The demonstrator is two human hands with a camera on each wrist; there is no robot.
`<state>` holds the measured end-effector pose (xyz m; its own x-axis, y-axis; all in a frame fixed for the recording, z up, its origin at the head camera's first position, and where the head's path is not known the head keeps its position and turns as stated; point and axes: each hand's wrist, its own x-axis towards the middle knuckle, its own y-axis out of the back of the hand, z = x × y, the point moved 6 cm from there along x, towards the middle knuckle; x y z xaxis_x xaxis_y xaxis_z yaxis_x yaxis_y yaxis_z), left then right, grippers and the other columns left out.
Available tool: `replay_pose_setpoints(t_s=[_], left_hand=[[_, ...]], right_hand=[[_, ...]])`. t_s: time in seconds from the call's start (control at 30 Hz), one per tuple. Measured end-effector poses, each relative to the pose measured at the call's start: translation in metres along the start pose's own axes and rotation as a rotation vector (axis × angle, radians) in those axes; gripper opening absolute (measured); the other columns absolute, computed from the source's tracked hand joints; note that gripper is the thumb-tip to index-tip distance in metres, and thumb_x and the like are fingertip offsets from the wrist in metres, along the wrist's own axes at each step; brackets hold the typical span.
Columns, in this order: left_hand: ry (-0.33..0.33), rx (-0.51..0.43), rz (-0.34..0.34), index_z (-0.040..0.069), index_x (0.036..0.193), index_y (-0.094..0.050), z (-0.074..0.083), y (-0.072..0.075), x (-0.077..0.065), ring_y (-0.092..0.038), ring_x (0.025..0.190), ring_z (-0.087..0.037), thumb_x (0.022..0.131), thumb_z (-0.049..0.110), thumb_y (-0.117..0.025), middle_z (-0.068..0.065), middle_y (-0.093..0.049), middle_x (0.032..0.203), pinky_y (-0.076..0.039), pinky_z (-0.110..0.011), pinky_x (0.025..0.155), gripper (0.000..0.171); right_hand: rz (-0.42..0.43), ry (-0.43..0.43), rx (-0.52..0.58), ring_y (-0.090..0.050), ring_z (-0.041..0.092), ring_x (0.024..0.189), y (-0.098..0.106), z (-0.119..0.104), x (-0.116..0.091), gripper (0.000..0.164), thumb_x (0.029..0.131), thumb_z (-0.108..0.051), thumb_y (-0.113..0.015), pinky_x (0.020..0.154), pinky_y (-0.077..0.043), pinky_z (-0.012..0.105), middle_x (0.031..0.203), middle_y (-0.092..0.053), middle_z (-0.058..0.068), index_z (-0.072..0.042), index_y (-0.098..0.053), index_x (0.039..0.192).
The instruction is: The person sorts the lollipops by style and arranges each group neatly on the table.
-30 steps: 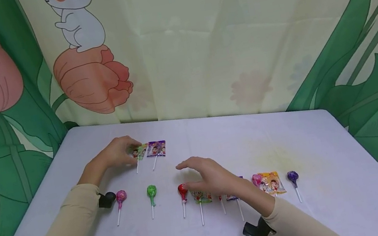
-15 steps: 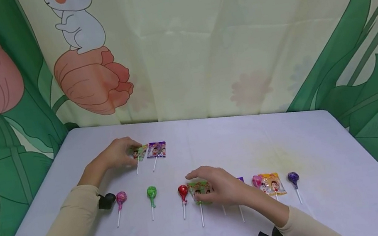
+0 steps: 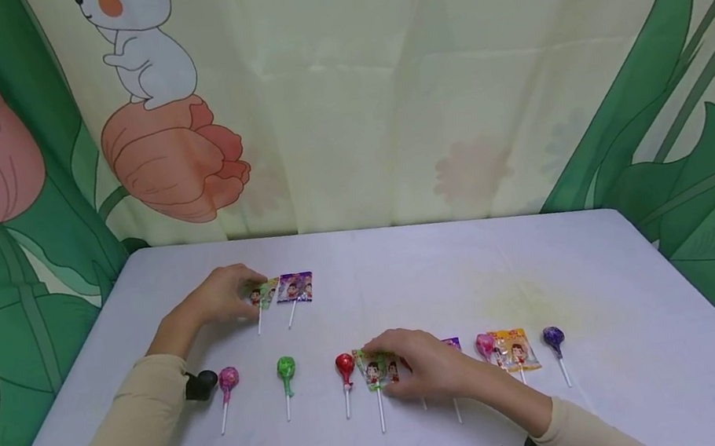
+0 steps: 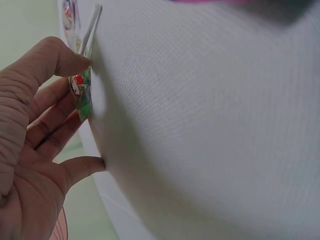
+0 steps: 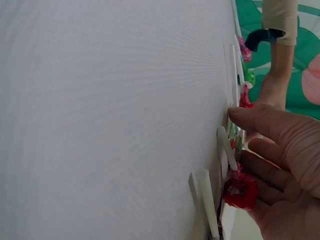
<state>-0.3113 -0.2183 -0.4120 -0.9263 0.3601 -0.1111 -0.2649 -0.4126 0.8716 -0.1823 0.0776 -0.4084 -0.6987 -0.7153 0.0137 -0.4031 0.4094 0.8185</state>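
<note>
The right hand (image 3: 434,362) has been brought around a square green plastic-wrapped lollipop (image 3: 375,371), grip unclear, its green-wrapped match (image 3: 264,295) pinched by the left fingers (image 4: 52,119), leaving both engaged.

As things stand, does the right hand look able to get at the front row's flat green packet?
Probably yes: the right hand is right at the green packet, whose face is mostly uncovered. A red lollipop within the hand's curve might get in the way.

The right hand (image 3: 431,363) partly hides a purple packet (image 3: 452,343) from above.
</note>
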Motion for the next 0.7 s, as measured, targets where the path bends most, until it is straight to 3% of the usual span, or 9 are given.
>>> replay_pose_setpoints(t_s=[0.4,0.7], left_hand=[[0.015,-0.011,-0.003,0.000,0.132,-0.066,-0.0016,-0.0008,-0.0011,-0.056,0.121,-0.035,0.078,0.012,-0.088,-0.016,-0.065,0.124,-0.044,-0.056,0.109,0.059],[0.005,-0.008,0.008,0.000,0.132,-0.066,-0.0020,-0.0014,-0.0006,-0.056,0.122,-0.035,0.078,0.012,-0.087,-0.016,-0.065,0.125,-0.043,-0.056,0.110,0.060]], right_hand=[[-0.015,0.001,-0.035,-0.061,0.019,0.120,-0.0034,0.0000,0.0030,0.047,0.088,-0.013,-0.079,0.106,-0.049,0.041,0.131,-0.066,0.006,-0.006,-0.064,0.133],[0.024,0.047,-0.096,-0.063,0.014,0.109,-0.0049,-0.0040,0.0050,0.042,0.085,-0.007,-0.076,0.100,-0.052,0.036,0.122,-0.070,0.004,-0.006,-0.069,0.126]])
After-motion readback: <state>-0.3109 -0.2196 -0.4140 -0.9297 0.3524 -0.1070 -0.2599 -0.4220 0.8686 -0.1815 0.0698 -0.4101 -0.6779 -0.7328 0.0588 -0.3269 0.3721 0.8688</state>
